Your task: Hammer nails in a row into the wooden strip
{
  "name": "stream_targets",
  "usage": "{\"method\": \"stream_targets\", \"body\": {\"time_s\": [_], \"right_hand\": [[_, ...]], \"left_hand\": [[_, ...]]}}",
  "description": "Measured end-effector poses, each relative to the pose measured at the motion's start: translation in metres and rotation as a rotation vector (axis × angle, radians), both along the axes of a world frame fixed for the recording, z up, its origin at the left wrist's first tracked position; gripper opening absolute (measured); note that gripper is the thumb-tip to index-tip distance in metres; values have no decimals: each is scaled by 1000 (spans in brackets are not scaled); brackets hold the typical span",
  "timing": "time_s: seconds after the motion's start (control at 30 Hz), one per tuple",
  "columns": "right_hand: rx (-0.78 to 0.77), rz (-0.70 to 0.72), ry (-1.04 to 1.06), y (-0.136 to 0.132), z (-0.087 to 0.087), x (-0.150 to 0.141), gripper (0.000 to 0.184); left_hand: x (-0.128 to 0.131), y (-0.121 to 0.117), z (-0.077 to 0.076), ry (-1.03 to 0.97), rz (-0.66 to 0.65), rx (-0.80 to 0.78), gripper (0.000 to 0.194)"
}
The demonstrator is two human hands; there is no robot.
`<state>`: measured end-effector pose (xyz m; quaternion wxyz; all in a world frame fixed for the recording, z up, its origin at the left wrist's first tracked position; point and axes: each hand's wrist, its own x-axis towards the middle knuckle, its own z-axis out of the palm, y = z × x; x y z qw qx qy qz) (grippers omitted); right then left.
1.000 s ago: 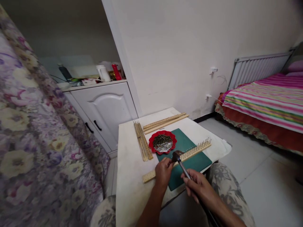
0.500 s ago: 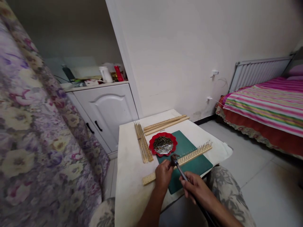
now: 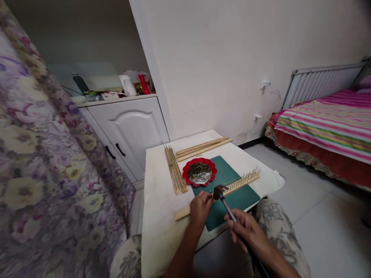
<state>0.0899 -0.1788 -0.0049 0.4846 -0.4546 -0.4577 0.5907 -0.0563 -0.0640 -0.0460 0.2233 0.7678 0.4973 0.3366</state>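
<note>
A pale wooden strip point(image 3: 242, 182) lies at a slant across the green mat point(image 3: 226, 170); rows of nails stand up along its right part. At the strip, the thumb and fingertips of my left hand point(image 3: 200, 210) are closed in a pinch on what looks like a nail, mostly hidden. My right hand point(image 3: 247, 231) is wrapped round the handle of a hammer point(image 3: 228, 209). Its dark head is just right of my left fingertips, above the strip. A red scalloped dish point(image 3: 185, 175) filled with loose nails point(image 3: 199, 172) sits beyond my left hand, partly on the mat.
Several wooden strips with nails point(image 3: 175, 172) lie left of the dish, and more wooden strips point(image 3: 203, 148) lie behind it. All rest on a small cloth-covered table point(image 3: 158, 216). A white cabinet point(image 3: 130, 131) and a floral curtain point(image 3: 58, 173) stand left; a bed point(image 3: 324, 123) is right.
The hammer's head has moved a little to the right, away from my left fingertips, as my right hand shifted. My left hand keeps its pinch at the strip. The view has tilted slightly.
</note>
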Motion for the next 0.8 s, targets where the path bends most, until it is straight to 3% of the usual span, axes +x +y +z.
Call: {"method": "stream_targets", "body": {"time_s": [0.17, 0.33, 0.6, 0.8], "right_hand": [[-85, 0, 58, -21, -21, 7, 30], [-138, -10, 112, -25, -44, 3, 33], [-173, -13, 120, -23, -52, 7, 35], [-203, 43, 205, -17, -62, 22, 37]], "left_hand": [[-3, -1, -2, -59, -37, -27, 12], [-11, -7, 3, -87, -34, -29, 13], [-29, -13, 12, -25, 46, 20, 15], [-42, 7, 31, 54, 87, 77, 16]]}}
